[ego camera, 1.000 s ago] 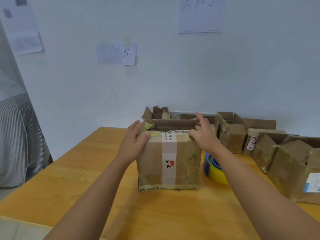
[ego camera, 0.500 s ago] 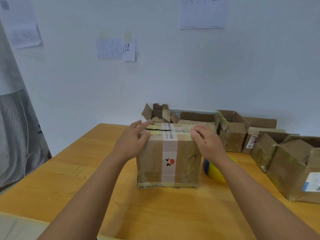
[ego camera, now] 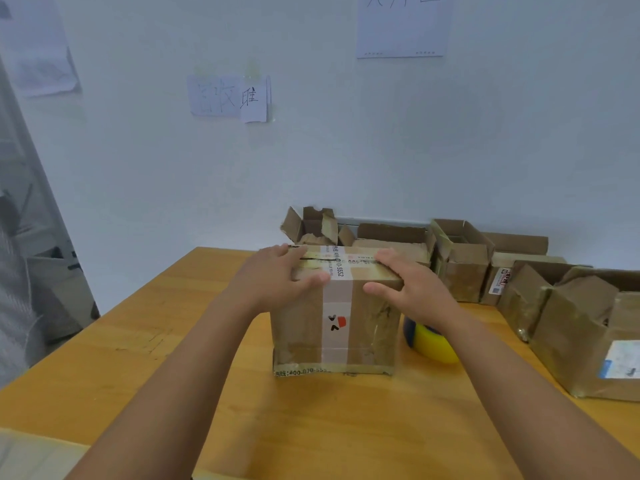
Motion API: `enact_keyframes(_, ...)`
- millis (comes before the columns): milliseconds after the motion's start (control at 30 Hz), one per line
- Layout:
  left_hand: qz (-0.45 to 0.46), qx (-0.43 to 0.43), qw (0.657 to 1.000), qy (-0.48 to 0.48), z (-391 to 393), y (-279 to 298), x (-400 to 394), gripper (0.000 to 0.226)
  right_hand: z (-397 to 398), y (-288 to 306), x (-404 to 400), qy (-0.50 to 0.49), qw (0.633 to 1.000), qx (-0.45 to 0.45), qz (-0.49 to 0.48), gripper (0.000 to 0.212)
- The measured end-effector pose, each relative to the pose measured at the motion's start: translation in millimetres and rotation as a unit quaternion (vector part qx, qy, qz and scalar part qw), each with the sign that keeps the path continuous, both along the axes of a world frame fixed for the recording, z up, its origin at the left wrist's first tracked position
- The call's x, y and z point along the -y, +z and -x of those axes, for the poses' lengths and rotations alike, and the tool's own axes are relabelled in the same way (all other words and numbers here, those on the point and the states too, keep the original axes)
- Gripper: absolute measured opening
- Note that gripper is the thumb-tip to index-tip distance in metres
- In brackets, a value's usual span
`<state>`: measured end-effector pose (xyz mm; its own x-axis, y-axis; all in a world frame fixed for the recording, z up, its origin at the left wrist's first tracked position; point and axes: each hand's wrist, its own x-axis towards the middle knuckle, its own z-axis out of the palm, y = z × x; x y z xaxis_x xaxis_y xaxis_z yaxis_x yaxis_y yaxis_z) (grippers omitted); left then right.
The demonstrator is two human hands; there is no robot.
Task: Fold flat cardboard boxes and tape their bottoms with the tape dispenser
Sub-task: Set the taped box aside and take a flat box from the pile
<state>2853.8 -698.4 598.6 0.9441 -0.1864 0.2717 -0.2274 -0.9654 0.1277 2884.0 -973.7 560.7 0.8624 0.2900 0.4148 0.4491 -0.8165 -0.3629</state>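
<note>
Two hands press flat on top of the brown cardboard box with old white tape in the middle of the frame: the left hand and right hand have fingers spread, thumbs on the near face, pinching nothing. I think pushing both flaps down evenly keeps the seam shut for taping. Its closed flaps face up, the long side runs left to right, and the yellow and blue tape dispenser sits just right of it on the wooden table.
</note>
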Motion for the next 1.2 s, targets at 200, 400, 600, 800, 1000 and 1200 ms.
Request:
enact_keyframes(200, -0.068, 0.016, 0.997, -0.009, -3.0, -3.6, 23.7, 0.102, 5.7, 9.7, -3.1, -0.006, 0.999, -0.006, 0.037, 0.092)
enact_keyframes(400, -0.077, 0.021, 0.996, -0.041, -6.6, -5.3, 24.3, 0.090, 6.3, 31.1, -17.0, 0.006, 0.985, 0.019, 0.172, 0.087)
enact_keyframes(600, -0.113, 0.017, 0.989, -0.091, -8.8, -8.7, 29.3, 0.077, 1.8, 34.6, -44.9, 0.039, 0.969, 0.004, 0.243, 0.082)
enact_keyframes(800, -0.123, 0.026, 0.989, -0.075, -11.6, -9.8, 28.3, 0.081, 4.2, 32.7, -35.3, -0.008, 0.973, -0.009, 0.231, 0.097)
enact_keyframes(1000, -0.108, 0.027, 0.992, -0.058, -13.1, -6.8, 28.6, 0.082, 13.8, 23.2, -33.7, -0.054, 0.978, 0.006, 0.203, 0.093)
enact_keyframes(1200, -0.131, 0.031, 0.990, -0.041, -10.2, -7.6, 39.1, 0.079, 17.2, 14.6, -31.8, -0.052, 0.980, 0.055, 0.182, 0.089)
